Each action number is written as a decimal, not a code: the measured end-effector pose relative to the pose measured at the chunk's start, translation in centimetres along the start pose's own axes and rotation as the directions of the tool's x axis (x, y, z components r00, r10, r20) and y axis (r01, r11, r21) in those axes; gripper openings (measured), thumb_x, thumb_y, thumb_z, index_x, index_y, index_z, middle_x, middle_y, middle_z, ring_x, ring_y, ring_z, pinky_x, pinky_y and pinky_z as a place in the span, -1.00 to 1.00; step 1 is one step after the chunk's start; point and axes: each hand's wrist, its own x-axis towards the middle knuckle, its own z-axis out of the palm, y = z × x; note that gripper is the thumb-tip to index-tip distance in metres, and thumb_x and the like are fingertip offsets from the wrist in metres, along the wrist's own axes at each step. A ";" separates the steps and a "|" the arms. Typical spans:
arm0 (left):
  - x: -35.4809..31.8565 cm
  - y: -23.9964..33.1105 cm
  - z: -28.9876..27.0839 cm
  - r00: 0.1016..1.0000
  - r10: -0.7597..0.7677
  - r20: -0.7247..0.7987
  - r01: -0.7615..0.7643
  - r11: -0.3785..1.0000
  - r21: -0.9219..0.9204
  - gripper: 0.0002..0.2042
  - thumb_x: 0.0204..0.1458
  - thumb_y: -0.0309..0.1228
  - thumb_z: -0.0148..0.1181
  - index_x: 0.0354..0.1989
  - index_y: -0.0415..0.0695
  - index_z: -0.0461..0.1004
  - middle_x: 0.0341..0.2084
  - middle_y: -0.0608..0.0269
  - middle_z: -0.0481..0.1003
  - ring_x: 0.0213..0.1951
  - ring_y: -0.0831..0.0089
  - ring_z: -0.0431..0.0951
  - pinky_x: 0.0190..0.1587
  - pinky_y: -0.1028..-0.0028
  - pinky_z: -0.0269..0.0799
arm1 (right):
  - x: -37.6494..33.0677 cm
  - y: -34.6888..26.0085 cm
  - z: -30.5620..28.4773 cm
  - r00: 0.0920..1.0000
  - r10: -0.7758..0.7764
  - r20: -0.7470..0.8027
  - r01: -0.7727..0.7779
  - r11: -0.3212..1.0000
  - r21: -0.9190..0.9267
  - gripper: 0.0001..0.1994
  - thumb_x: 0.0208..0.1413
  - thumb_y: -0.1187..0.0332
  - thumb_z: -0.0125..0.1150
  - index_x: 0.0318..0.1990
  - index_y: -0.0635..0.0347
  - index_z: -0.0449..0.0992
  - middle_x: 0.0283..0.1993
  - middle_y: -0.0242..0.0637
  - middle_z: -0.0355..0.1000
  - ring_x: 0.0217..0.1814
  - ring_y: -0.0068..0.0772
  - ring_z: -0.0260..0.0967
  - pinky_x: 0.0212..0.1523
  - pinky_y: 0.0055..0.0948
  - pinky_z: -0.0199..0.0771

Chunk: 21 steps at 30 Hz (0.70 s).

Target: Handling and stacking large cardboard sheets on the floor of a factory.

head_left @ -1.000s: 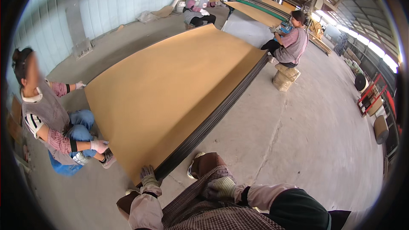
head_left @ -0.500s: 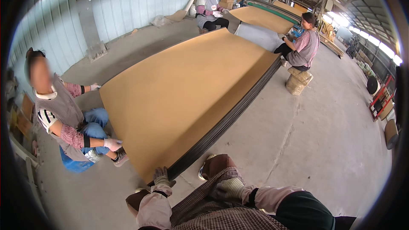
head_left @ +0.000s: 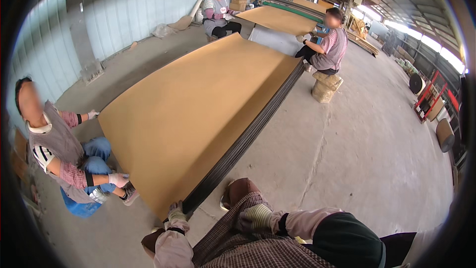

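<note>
1 head camera looks down and forward, seemingly from seated height.

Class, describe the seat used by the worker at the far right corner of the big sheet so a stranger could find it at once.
Start at the big tan sheet lying on the concrete floor. At its far right corner a person in a pink checked top sits on a squat, pale block, the only seat standing free on that side.

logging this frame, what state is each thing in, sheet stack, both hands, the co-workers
sheet stack: lying flat on the floor, tan sheet on top
left hand: gloved, on the stack's near corner
right hand: gloved, resting on the knee, holding nothing
near co-worker: sitting at the stack's left corner
far co-workers: two, seated at the stack's far end
</note>
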 end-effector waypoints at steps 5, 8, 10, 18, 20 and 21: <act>1.5 -0.5 -2.6 0.995 -0.019 0.096 0.035 0.986 -0.165 -0.35 -0.02 0.03 0.15 0.24 0.00 0.25 0.26 0.08 0.19 0.31 0.13 0.09 0.30 0.28 0.06 | 0.4 0.8 0.4 0.996 0.030 0.084 -0.030 1.000 -0.002 -0.83 0.07 0.24 0.08 -0.33 0.15 0.44 -0.40 -0.14 0.42 -0.32 -0.06 0.43 -0.31 -0.22 0.43; 1.6 0.0 -2.7 0.992 -0.040 0.119 0.049 0.996 -0.076 -0.23 -0.15 0.11 0.23 0.25 0.00 0.21 0.28 -0.01 0.11 0.32 0.06 0.03 0.33 0.24 0.01 | 0.3 1.0 0.5 0.997 -0.014 0.077 0.015 1.000 -0.007 -0.83 0.08 0.24 0.07 -0.33 0.14 0.44 -0.39 -0.14 0.42 -0.31 -0.05 0.43 -0.30 -0.21 0.43; 1.6 0.4 -2.4 0.986 -0.065 0.156 0.069 0.997 -0.021 -0.14 -0.18 0.13 0.25 0.30 0.00 0.12 0.32 -0.03 0.01 0.35 0.05 -0.06 0.35 0.23 -0.05 | 0.1 0.9 0.6 0.998 -0.055 0.003 0.055 0.998 0.009 -0.82 0.07 0.23 0.07 -0.33 0.15 0.43 -0.39 -0.14 0.42 -0.31 -0.04 0.43 -0.30 -0.20 0.43; 2.0 -0.3 -1.0 0.979 -0.072 0.193 0.075 0.997 -0.006 0.00 -0.26 0.20 0.29 0.36 0.03 -0.02 0.34 0.00 -0.07 0.36 0.05 -0.07 0.34 0.19 -0.03 | -0.2 0.4 0.2 0.999 -0.012 0.033 0.011 1.000 0.024 -0.79 0.05 0.21 0.06 -0.31 0.16 0.45 -0.40 -0.11 0.43 -0.31 -0.01 0.42 -0.29 -0.19 0.42; 2.4 -0.6 -0.9 0.979 -0.063 0.194 0.062 0.998 0.010 -0.02 -0.25 0.20 0.27 0.35 0.05 0.00 0.34 -0.01 -0.05 0.35 0.04 -0.03 0.34 0.18 -0.01 | -0.3 0.4 0.2 0.999 -0.044 0.024 0.044 0.999 0.028 -0.79 0.05 0.22 0.06 -0.31 0.17 0.45 -0.40 -0.09 0.44 -0.31 0.00 0.42 -0.29 -0.18 0.42; 2.6 -0.6 -0.9 0.975 -0.080 0.206 0.081 0.997 0.004 -0.03 -0.25 0.20 0.27 0.35 0.05 0.01 0.33 -0.02 -0.03 0.34 0.03 -0.01 0.33 0.18 0.00 | -0.3 0.4 0.2 0.999 -0.053 -0.006 0.053 0.999 0.010 -0.79 0.05 0.22 0.06 -0.32 0.18 0.44 -0.40 -0.09 0.43 -0.31 0.00 0.42 -0.29 -0.17 0.42</act>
